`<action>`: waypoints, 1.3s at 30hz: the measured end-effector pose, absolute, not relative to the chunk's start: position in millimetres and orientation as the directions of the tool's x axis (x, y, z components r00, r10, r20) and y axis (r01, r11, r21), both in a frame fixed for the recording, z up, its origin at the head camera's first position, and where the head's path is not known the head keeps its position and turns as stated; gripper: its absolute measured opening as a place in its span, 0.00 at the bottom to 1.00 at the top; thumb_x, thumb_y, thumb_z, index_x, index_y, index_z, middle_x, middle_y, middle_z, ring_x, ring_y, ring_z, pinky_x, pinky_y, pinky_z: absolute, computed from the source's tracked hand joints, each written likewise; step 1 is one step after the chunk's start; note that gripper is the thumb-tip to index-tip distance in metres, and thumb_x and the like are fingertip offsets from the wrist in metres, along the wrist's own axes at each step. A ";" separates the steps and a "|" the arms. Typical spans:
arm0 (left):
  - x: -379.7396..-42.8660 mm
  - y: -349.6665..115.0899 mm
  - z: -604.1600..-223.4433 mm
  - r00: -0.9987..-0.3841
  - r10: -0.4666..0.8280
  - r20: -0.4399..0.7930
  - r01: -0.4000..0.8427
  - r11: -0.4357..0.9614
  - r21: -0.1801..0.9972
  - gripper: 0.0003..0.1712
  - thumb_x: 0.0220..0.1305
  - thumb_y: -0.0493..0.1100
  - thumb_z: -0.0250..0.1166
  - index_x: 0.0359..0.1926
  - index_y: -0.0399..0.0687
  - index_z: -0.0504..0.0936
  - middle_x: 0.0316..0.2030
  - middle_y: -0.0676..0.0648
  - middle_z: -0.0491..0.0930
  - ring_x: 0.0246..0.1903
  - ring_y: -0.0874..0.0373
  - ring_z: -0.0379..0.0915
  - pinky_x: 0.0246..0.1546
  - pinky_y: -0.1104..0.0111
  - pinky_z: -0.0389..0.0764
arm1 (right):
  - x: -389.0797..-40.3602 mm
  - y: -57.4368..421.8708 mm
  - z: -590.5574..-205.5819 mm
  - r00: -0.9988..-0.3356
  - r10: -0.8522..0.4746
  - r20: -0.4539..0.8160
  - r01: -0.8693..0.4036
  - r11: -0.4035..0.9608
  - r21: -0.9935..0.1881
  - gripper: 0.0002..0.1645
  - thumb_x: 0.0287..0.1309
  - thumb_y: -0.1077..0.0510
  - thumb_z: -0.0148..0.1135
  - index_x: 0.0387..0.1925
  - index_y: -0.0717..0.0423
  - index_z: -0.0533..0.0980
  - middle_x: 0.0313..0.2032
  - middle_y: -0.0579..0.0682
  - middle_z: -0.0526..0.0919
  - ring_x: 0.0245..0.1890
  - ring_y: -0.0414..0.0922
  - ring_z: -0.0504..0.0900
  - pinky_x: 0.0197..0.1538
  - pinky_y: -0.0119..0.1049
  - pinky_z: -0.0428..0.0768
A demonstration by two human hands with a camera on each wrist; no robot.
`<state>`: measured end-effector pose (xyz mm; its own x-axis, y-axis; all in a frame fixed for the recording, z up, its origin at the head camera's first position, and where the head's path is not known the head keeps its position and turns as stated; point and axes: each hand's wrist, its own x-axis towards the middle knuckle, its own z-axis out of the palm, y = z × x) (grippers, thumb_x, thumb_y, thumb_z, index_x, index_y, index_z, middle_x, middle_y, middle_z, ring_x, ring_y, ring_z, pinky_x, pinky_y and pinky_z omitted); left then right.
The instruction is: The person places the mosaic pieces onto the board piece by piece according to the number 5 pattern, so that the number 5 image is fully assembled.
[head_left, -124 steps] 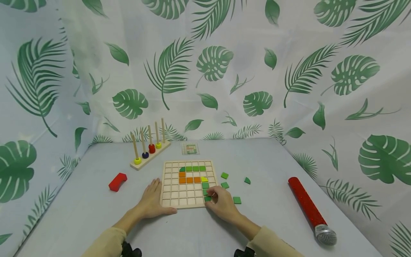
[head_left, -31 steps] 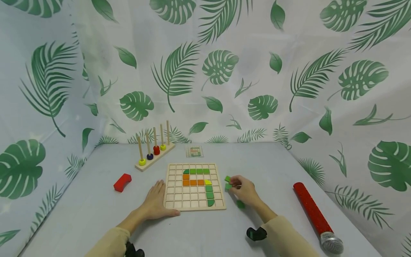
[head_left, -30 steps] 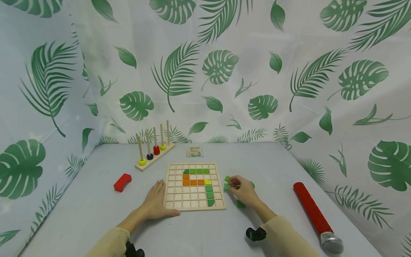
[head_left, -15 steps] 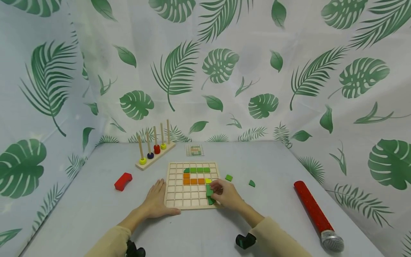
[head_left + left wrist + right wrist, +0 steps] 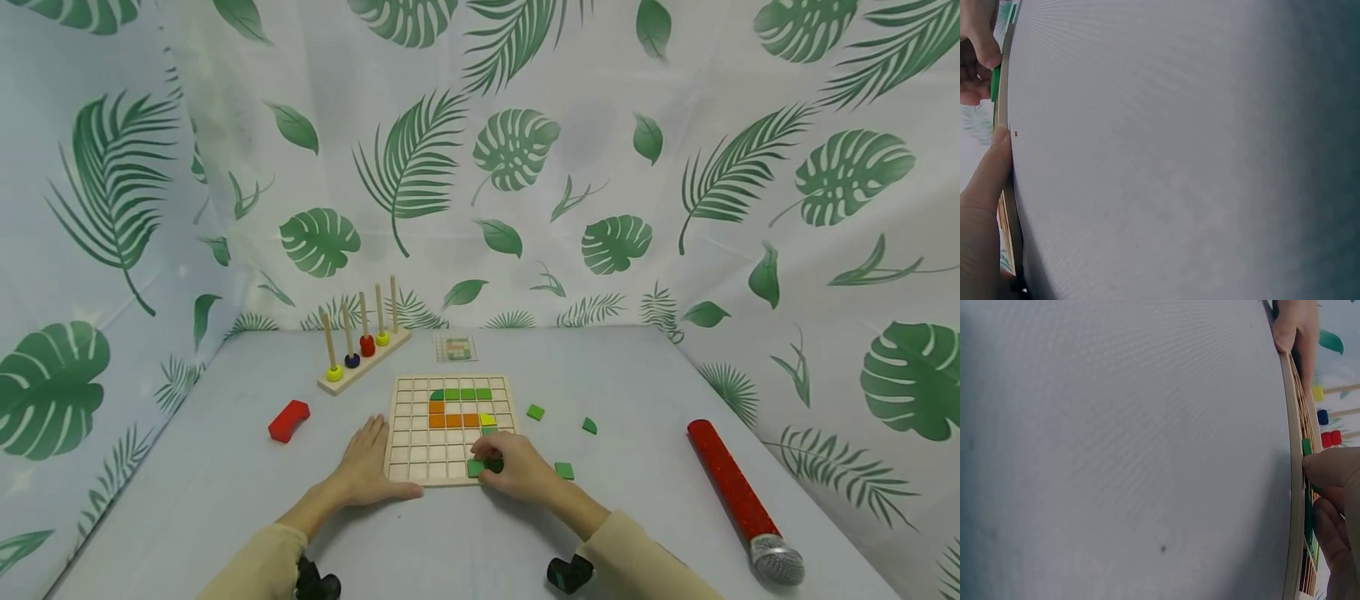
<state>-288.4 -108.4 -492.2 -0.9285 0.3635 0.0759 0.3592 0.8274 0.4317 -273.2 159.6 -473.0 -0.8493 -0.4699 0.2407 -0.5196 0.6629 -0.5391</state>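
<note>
A wooden grid board (image 5: 420, 454) lies on the table, with green, orange and yellow tiles in some of its cells. My left hand (image 5: 362, 467) rests along the board's left edge, fingers straight, thumb along the near edge. Over the board's near right part, my right hand (image 5: 517, 471) pinches a green square tile (image 5: 475, 469) at the near row. That green tile also shows at the fingers in the left wrist view and beside the thumb in the right wrist view. The right fingers partly hide the green tiles in the column there.
Right of the board lie a green square (image 5: 535, 412), another green square (image 5: 564, 471) and a green quarter-round tile (image 5: 589, 426). A pattern card (image 5: 455, 347) and a peg stand (image 5: 365, 360) are behind. A red block (image 5: 288, 421) lies left, a red microphone (image 5: 742, 500) far right.
My right hand has taken a green square tile from beside the board and carried it left onto the board's near row. My left hand has stayed on the board's edge.
</note>
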 end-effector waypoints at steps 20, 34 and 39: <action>-290.4 -107.4 -492.2 -0.931 0.359 0.065 0.351 0.833 0.428 0.72 0.31 0.78 0.59 0.65 0.31 0.46 0.65 0.34 0.43 0.65 0.43 0.34 0.62 0.51 0.42 | -275.7 163.0 -472.4 -0.867 -0.431 0.252 -0.488 0.624 -0.611 0.20 0.43 0.62 0.65 0.42 0.57 0.74 0.35 0.44 0.79 0.35 0.39 0.77 0.39 0.30 0.77; -291.2 -109.3 -495.8 -0.932 0.357 0.067 0.352 0.839 0.415 0.73 0.30 0.80 0.57 0.65 0.31 0.45 0.65 0.34 0.43 0.65 0.43 0.34 0.62 0.51 0.43 | -278.3 199.2 -469.2 -0.941 -0.228 0.250 -0.336 0.554 -0.762 0.18 0.45 0.64 0.65 0.42 0.59 0.74 0.37 0.49 0.79 0.38 0.41 0.77 0.44 0.37 0.76; -290.8 -109.0 -495.1 -0.931 0.359 0.067 0.352 0.833 0.428 0.73 0.30 0.79 0.59 0.65 0.30 0.46 0.65 0.34 0.43 0.65 0.43 0.35 0.62 0.51 0.42 | -277.0 221.9 -469.2 -0.956 -0.154 0.250 -0.292 0.591 -0.752 0.18 0.44 0.64 0.65 0.41 0.58 0.75 0.37 0.47 0.79 0.38 0.41 0.77 0.44 0.37 0.76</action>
